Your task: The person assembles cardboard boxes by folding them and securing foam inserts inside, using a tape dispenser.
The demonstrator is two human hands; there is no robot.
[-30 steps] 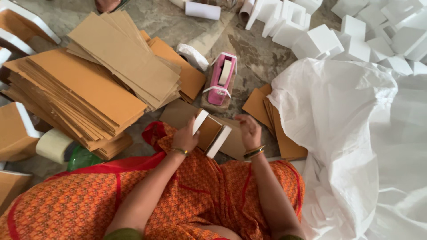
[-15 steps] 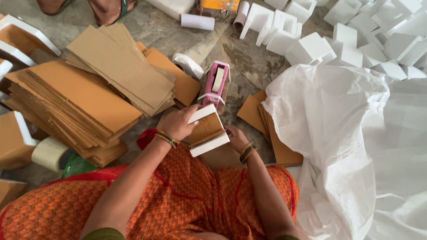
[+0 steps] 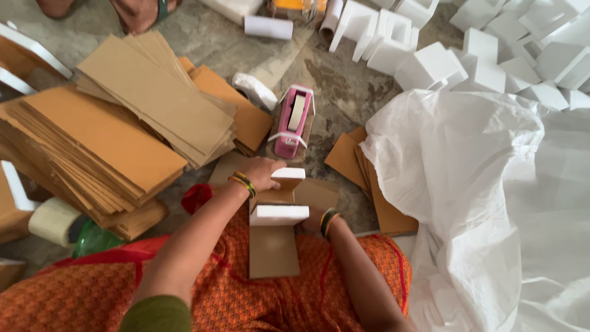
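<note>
Head view, looking down at a seated person's lap and the floor beyond. Left hand [image 3: 263, 172] is closed over the far end of a folded cardboard piece [image 3: 273, 246], fingers curled onto a white foam block [image 3: 289, 174] seated at that end. Right hand [image 3: 314, 220] lies mostly behind the cardboard; only the bangled wrist and part of the hand show, so its grip cannot be told, though it appears to support the piece from the side. A second white foam block [image 3: 279, 214] sits across the middle of the cardboard, touching it. The assembly rests over the lap, on orange patterned cloth [image 3: 258, 301], tilted slightly toward the camera.

Surroundings, same view. A pink tape dispenser [image 3: 292, 122] stands on the floor just beyond the left hand. A large stack of flat cardboard sheets [image 3: 104, 141] lies to the left, well stocked. A smaller heap of brown sheets [image 3: 369, 178] lies to the right, partly under a big white plastic bag [image 3: 491, 203]. Many white foam blocks [image 3: 491, 55] are scattered along the far right. A roll of tape [image 3: 54, 220] lies at lower left.

Progress, as a judgement: this piece has two blocks placed and is only partly formed; no tape is seen on it. The deep sheet stack and the many loose blocks suggest much work remains.
</note>
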